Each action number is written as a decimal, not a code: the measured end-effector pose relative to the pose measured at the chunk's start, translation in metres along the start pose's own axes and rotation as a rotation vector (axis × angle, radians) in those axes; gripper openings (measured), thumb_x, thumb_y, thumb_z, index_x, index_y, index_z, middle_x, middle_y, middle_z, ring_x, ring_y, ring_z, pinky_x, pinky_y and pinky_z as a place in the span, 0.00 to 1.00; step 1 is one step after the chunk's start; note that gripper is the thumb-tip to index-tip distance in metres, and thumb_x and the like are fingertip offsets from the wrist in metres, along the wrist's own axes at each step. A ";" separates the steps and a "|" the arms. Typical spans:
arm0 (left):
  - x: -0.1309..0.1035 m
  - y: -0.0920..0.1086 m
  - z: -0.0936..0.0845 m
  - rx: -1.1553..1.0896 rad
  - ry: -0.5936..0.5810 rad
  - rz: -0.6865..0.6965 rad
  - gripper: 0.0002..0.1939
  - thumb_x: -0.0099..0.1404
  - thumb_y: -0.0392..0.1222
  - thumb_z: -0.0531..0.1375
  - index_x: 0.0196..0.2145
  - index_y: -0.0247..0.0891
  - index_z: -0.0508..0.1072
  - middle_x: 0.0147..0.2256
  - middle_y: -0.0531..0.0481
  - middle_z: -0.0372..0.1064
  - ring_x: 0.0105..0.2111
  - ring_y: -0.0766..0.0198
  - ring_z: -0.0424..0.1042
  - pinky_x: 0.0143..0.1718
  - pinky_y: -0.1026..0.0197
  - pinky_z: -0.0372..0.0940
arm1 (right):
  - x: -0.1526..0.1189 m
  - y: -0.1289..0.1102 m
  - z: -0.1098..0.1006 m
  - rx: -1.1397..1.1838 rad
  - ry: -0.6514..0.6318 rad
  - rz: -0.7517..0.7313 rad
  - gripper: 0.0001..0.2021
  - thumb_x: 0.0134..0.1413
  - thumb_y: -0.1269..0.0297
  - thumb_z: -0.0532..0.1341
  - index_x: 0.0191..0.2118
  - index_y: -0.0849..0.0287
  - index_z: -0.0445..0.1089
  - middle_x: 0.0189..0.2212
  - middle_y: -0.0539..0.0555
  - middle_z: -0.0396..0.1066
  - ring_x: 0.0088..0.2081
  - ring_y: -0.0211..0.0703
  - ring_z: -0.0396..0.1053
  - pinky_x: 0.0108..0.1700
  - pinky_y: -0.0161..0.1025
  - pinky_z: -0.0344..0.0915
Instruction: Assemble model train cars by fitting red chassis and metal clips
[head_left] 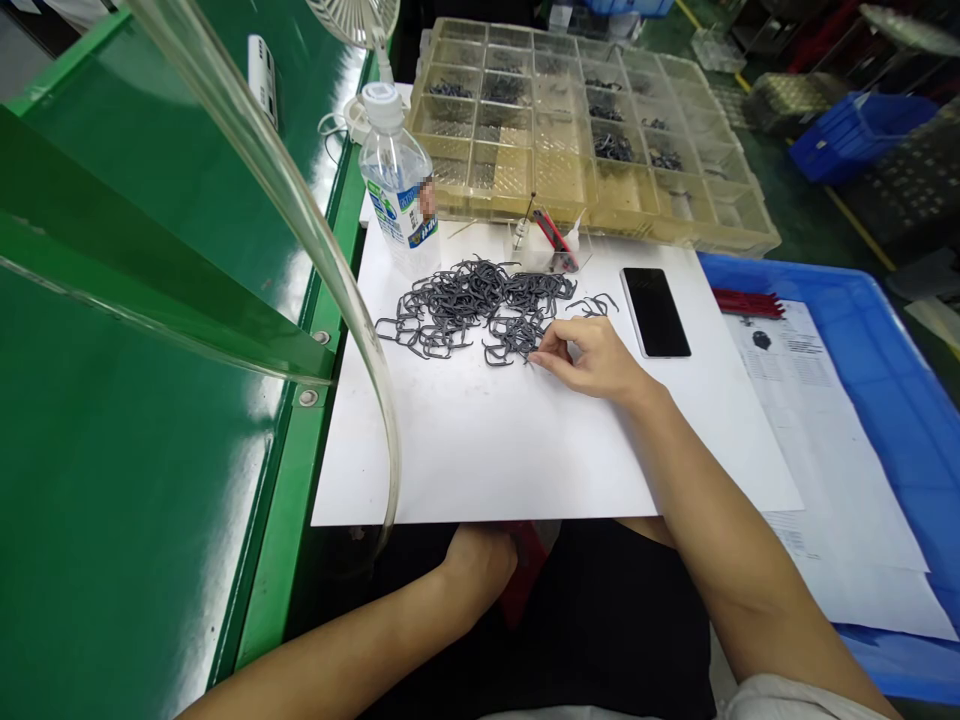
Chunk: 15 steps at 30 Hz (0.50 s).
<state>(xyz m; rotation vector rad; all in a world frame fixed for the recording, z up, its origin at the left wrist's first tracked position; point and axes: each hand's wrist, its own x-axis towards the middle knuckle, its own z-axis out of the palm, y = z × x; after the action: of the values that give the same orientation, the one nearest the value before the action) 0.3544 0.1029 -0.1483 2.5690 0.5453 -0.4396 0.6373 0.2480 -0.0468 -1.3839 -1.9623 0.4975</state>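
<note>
Head cam: right hand (pixel 592 357) w/ fingertips pinched narrow at the edge of the pile of dark gray clips (pixel 480 305) on the white tabletop (pixel 525 450). Left hand (pixel 480 560) sits below the tabletop edge, grip can't tell. Phone (pixel 655 311) just beside, water bottle (pixel 399 185) behind pile.

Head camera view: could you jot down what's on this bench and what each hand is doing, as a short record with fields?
Surface: white board beside a green bench
Main thing: pile of small dark hooks, spread loose on the board
Right hand: fingertips pinching at the near edge of the pile
Left hand: below the board's front edge, fingers hidden
Behind pile: water bottle, upright; clear compartment tray, some cells holding dark parts
Right of pile: black phone, lying flat, screen dark
Far right: blue crate with printed sheets
</note>
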 end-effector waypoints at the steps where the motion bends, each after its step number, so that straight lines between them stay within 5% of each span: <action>1: 0.000 0.001 -0.001 0.022 -0.008 0.000 0.23 0.69 0.23 0.62 0.58 0.32 0.84 0.64 0.34 0.77 0.72 0.33 0.66 0.77 0.34 0.56 | 0.000 0.002 0.000 -0.033 0.030 -0.003 0.16 0.66 0.52 0.68 0.29 0.54 0.71 0.22 0.47 0.73 0.23 0.40 0.68 0.32 0.41 0.66; 15: 0.003 0.000 -0.006 0.098 -0.080 0.007 0.22 0.70 0.25 0.63 0.59 0.35 0.84 0.65 0.37 0.76 0.73 0.36 0.64 0.78 0.39 0.56 | 0.001 0.005 0.006 -0.270 0.354 -0.069 0.19 0.75 0.47 0.61 0.32 0.51 0.69 0.25 0.50 0.77 0.26 0.46 0.72 0.45 0.51 0.67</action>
<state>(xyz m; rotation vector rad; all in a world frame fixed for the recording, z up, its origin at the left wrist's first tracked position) 0.3586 0.1068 -0.1444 2.6324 0.4979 -0.5777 0.6362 0.2508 -0.0534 -1.4459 -1.8209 -0.0496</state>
